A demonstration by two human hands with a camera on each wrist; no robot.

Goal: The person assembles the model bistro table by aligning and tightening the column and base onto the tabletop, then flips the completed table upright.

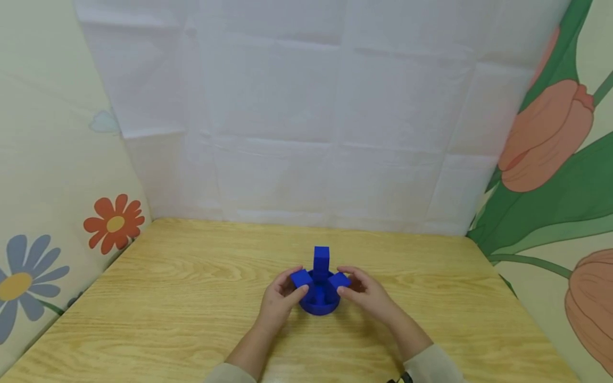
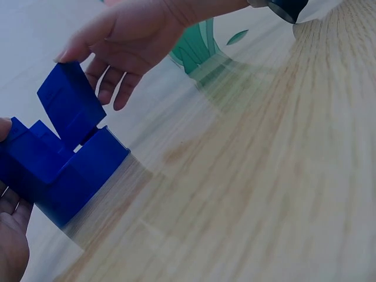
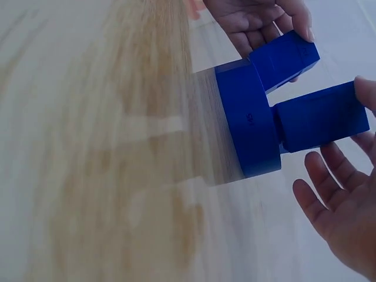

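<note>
A blue round base point(image 1: 320, 310) with a raised rim sits on the wooden table, three blue rectangular blocks standing up out of it. The back block point(image 1: 321, 260) is upright and touched by neither hand. My left hand point(image 1: 279, 302) pinches the left block point(image 1: 301, 278) between thumb and fingers. On the other side, my right hand point(image 1: 372, 299) pinches the right block point(image 1: 339, 280) by its upper end. In the right wrist view, the right-hand block point(image 3: 322, 117) tilts outward from the base wall point(image 3: 249, 120). The base's inside is partly hidden by the blocks.
The wood-grain table point(image 1: 191, 287) extends around the base. A creased white cloth point(image 1: 287, 106) hangs behind it. Flower-printed panels point(image 1: 43, 133) flank the table on both sides. A dark band point(image 1: 406, 377) shows at the right wrist.
</note>
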